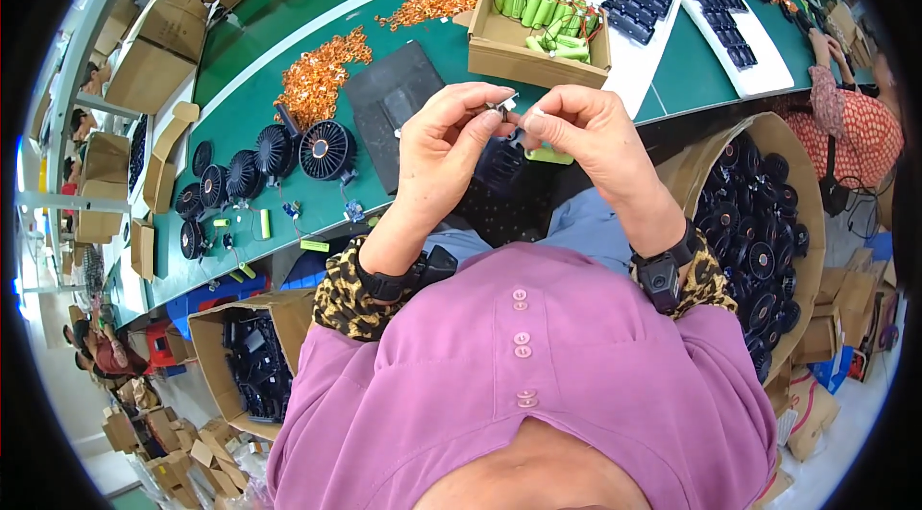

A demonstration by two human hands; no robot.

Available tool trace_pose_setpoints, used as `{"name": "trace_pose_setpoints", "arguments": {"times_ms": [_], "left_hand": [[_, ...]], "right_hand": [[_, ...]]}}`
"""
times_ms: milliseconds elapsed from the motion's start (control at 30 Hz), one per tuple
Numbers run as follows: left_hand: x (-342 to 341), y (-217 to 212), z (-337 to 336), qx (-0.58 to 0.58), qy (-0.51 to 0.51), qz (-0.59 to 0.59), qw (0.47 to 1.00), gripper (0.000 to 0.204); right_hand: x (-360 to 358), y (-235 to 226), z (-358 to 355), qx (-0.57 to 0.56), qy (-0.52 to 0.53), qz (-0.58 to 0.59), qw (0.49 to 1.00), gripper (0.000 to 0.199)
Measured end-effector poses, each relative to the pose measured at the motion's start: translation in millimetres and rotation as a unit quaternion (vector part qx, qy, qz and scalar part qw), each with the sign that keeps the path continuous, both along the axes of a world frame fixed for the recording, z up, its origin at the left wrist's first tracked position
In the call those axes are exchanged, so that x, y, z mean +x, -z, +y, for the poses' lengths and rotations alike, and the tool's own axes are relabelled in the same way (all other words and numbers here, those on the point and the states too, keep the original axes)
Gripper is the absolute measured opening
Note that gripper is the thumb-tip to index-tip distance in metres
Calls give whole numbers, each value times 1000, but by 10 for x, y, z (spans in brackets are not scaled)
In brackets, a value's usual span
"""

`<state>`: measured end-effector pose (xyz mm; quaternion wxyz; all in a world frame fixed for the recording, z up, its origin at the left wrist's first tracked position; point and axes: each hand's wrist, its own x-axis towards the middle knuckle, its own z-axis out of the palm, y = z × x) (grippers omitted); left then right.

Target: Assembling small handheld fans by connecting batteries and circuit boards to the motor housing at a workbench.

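Above the bench edge, both hands meet fingertip to fingertip. My left hand (434,140) is closed, its thumb and forefinger pinching a small white connector (508,102). My right hand (600,135) is also closed in a pinch, with a tiny white piece (538,113) at its fingertips; its kind is too small to tell. Just below the fingers is a dark fan housing (501,169), partly hidden by the hands. A green battery cell (549,156) shows beside it, under my right fingers.
A cardboard box (538,67) of green battery packs stands ahead, beside white trays (624,78) of black parts. Left lie a black mat (379,83), orange pieces (312,83) and several fans (327,151). A large carton (812,260) of fans stands right, near another person (855,131).
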<state>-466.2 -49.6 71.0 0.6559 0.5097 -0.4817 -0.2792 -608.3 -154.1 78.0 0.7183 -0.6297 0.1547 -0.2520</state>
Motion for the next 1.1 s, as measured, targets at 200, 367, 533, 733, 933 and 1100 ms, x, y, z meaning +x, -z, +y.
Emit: {"name": "trace_pose_setpoints", "arguments": {"times_ms": [200,367,533,733,933,1100], "left_hand": [[23,22,2,25,-22,31,999,19],[37,47,3,11,-28,33,999,19],[32,73,12,-23,-9,26,999,21],[16,53,26,4,-10,8,1000,20],[24,17,37,4,-25,-83,996,20],[56,35,36,-8,-32,-127,991,20]], "right_hand": [[34,161,-22,162,-54,-28,985,20],[19,124,51,133,-69,-47,988,18],[34,74,53,33,-31,5,999,15],[69,52,56,12,-11,2,1000,18],[83,75,61,-1,-36,-3,999,20],[70,57,76,34,-50,18,998,17]]}}
